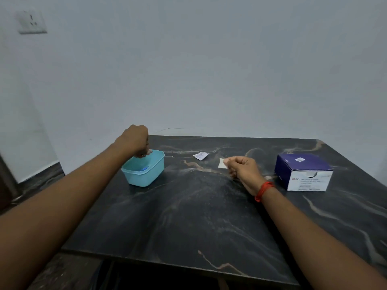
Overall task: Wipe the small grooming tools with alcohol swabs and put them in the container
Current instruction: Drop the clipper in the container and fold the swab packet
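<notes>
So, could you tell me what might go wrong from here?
The left hand holds a small tool at the far rim of the container; released there, it might glance off onto the table. The container stands close to the table's left edge, so a nudge could tip it off. The swab, pinched only in the fingertips of the right hand, might drop.

bare forearms (pixel 62 206), one banded wrist
a red-orange thread band (pixel 264 190) wraps the right wrist, back from the fingers (pixel 233 173).
</notes>
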A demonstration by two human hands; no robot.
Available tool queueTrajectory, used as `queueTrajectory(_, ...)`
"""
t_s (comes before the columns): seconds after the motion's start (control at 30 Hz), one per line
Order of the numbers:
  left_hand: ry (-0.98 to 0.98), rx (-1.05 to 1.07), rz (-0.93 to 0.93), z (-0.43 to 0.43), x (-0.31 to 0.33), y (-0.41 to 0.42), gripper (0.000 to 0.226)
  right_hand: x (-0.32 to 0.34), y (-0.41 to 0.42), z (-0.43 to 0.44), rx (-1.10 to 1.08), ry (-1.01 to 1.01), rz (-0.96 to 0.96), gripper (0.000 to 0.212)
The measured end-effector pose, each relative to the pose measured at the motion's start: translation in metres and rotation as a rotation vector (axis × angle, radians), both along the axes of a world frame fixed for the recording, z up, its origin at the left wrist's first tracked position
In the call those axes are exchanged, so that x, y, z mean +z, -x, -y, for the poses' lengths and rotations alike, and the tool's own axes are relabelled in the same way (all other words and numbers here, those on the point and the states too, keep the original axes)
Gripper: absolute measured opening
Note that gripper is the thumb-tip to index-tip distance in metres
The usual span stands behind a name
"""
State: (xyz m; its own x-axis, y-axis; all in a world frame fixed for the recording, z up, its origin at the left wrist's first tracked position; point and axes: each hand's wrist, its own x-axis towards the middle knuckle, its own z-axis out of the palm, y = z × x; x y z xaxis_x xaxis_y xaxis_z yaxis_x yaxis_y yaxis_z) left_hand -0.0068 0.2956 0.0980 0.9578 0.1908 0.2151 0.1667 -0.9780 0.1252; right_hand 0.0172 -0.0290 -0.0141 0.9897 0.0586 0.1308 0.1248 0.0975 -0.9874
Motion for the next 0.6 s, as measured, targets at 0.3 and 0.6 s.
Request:
queueTrajectory(0.3,-0.118,0.02,-0.041,0.005,-0.024,0.005,0.028,-0.005,-0.005,0.003,0.012,0.035,0.045,0.003)
queueTrajectory(0.6,0.429,-0.357,0.193,0.082,-0.008,0.02,0.026,-0.006,-0.006,0.002,0.01,-0.015,0.037,0.002)
